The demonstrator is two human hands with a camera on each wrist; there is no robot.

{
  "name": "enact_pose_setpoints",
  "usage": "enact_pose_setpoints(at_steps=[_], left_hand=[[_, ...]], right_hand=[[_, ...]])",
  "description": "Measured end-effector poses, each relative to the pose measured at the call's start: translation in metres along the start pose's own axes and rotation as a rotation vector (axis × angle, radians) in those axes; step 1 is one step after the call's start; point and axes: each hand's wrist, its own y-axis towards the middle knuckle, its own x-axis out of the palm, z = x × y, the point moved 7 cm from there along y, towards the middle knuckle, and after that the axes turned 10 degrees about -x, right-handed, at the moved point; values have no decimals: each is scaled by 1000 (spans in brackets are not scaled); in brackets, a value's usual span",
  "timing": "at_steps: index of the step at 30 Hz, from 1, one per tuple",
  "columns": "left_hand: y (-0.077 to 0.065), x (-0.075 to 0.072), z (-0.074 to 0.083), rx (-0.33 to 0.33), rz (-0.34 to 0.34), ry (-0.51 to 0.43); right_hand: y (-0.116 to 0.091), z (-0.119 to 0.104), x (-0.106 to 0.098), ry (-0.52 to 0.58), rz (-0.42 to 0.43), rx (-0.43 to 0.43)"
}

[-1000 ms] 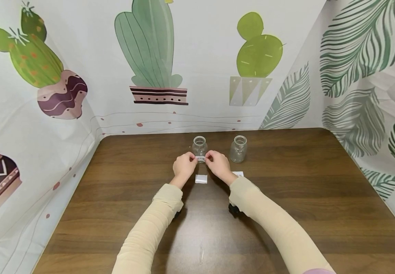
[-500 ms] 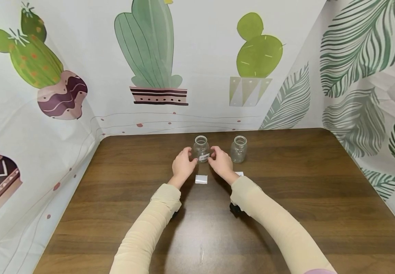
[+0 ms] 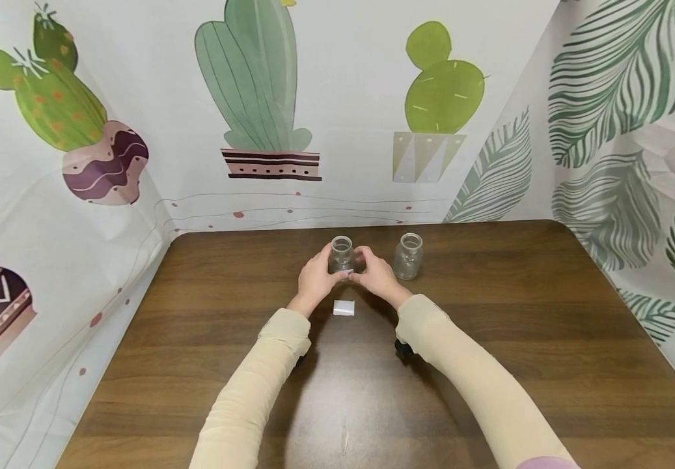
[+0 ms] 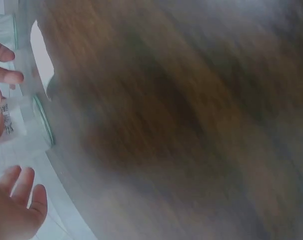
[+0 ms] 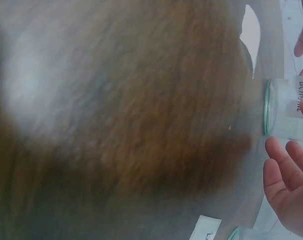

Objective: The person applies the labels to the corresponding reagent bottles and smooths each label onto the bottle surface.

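A clear glass jar (image 3: 341, 246) stands upright near the back of the table, a small white label (image 5: 295, 97) with dark print on its front. My left hand (image 3: 315, 281) holds the jar's left side, fingers along the glass and thumb at the label. From the right, my right hand (image 3: 377, 276) curves round the same jar, its thumb also at the label. Between the two thumbs only a sliver of the label shows in the head view. Both wrist views catch the fingers beside the glass, partly cut off by the frame edge.
To the right stands a second clear glass jar (image 3: 409, 257). A white piece of paper (image 3: 344, 308) lies in front of the hands. Another printed label (image 5: 206, 228) lies on the brown wooden table (image 3: 507, 339). A printed cloth (image 3: 360, 98) hangs behind.
My hands first pinch the label's ends at the jar's front, then let go and spread round its sides. Now they close in on the jar, thumbs over the label; the jar shifts slightly left.
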Motion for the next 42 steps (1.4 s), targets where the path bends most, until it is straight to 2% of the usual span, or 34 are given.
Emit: enact_pose_setpoints(at_steps=[6, 13, 19, 24, 31, 37, 42], left_hand=[[2, -3, -1, 77, -17, 43], [4, -10, -1, 203, -37, 48], [5, -14, 2, 275, -33, 132], [3, -15, 3, 285, -28, 157], [0, -3, -1, 266, -52, 197], [-2, 6, -1, 198, 4, 250], [-3, 8, 1, 204, 54, 283]], right_hand=[[-1, 0, 0, -28, -18, -5], [-1, -2, -5, -30, -28, -65], [0, 0, -7, -36, -24, -97], [0, -1, -7, -48, -29, -106], [-2, -2, 0, -116, -70, -72], [0, -3, 7, -157, -80, -59], [-1, -3, 5, -190, -53, -84]])
